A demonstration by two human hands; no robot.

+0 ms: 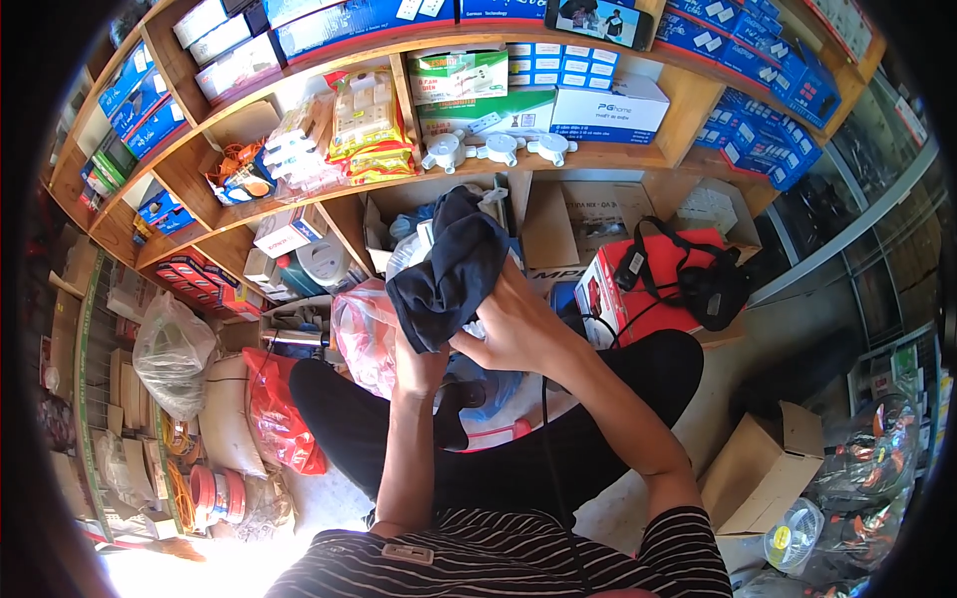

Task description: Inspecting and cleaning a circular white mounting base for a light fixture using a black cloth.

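A crumpled black cloth (454, 264) is raised in front of me, above my lap. My left hand (414, 364) reaches up into it, closed on the cloth, with most of its fingers hidden underneath. Close beside it, my right hand (518, 324) is wrapped round a pale object, its thumb pointing toward the left hand. The cloth covers most of that pale object (407, 255); only whitish parts show at its edges, so its kind cannot be made out. Just below the left side of the cloth hangs a pink plastic bag (364, 334).
Wooden shelves (618, 157) with boxes, white round fittings (498, 149) and a propped phone (600, 22) stand ahead. A red box (638, 289) carrying a black strapped pouch (713, 289) is to the right. Open carton (763, 468) lower right; red bag (284, 419) left.
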